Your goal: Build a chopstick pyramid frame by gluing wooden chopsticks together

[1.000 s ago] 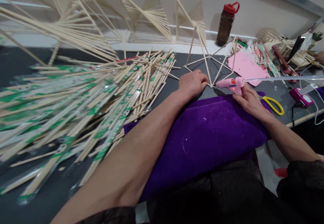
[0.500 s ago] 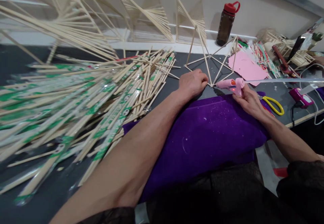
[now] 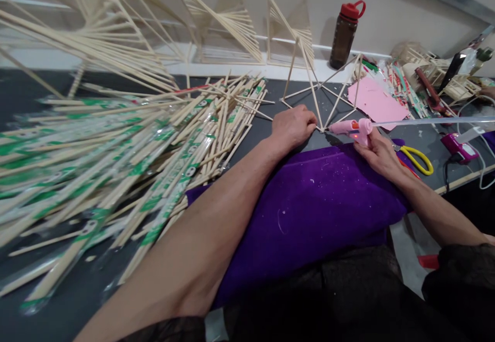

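My right hand (image 3: 379,152) is wrapped round the handle of a pink hot glue gun (image 3: 361,131), a long clear glue stick (image 3: 429,123) running out of its back. The gun's nozzle is at the front corner of a frame of chopsticks (image 3: 315,96) glued into triangles. My left hand (image 3: 294,127) is closed at that same corner, its fingertips pinching a chopstick (image 3: 318,128) that lies low against the table. Most of that stick is hidden under the hand. Beneath both forearms lies a purple cloth (image 3: 325,202) speckled with bits of glue.
Many wrapped and loose chopsticks (image 3: 162,151) cover the left side. Finished stick structures (image 3: 224,22) stand along the wall. A brown bottle (image 3: 344,35) with a red lid is behind the frame. To the right are pink paper (image 3: 375,102), yellow-handled pliers (image 3: 419,160) and a magenta device (image 3: 460,148) with cables.
Almost nothing differs. The whole view has shifted very slightly, while both hands, the glue gun and the chopstick frame keep their places relative to each other.
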### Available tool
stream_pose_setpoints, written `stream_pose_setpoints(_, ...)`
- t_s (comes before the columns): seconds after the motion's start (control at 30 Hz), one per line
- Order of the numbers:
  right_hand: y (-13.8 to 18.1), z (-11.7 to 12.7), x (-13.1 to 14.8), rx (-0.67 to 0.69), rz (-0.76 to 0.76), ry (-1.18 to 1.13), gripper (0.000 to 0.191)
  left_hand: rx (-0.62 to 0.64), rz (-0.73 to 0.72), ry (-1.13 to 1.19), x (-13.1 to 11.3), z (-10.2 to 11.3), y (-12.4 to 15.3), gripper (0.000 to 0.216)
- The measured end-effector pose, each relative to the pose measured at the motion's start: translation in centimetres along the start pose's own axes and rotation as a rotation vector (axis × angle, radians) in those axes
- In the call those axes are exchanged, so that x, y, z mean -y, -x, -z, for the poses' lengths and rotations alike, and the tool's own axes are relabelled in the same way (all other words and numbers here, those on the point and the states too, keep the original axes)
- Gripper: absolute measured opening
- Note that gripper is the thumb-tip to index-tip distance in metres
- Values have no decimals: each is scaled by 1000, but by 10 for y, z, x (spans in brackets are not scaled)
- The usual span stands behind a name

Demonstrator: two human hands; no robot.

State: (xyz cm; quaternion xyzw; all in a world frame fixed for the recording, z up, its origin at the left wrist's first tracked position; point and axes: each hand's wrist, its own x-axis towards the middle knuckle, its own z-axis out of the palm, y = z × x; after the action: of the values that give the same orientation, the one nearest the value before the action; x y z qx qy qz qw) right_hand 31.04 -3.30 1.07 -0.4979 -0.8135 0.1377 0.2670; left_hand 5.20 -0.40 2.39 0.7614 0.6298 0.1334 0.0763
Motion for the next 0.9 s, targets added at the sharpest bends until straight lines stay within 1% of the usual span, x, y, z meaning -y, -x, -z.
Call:
stream_pose_setpoints(0.17, 0, 1, 5, 30, 13, -5, 28, 16, -2, -26, 0, 1, 1, 34)
stream_pose_setpoints(0.33, 1, 2, 4, -1, -13, -12, 28, 22, 7, -11, -1, 2, 0, 33)
stream_pose_setpoints(0.53, 0, 0, 4, 24, 4, -39, 30, 27, 5, 1, 0, 1, 0, 33)
stream_pose_setpoints(0.7, 1, 1, 7, 0, -12, -39, 25, 20, 14, 4, 0, 1, 1, 34)
stream_pose_setpoints(0.9, -1, -3, 6, 23, 3, -2, 27, 2, -30, 0, 5, -2, -1, 33)
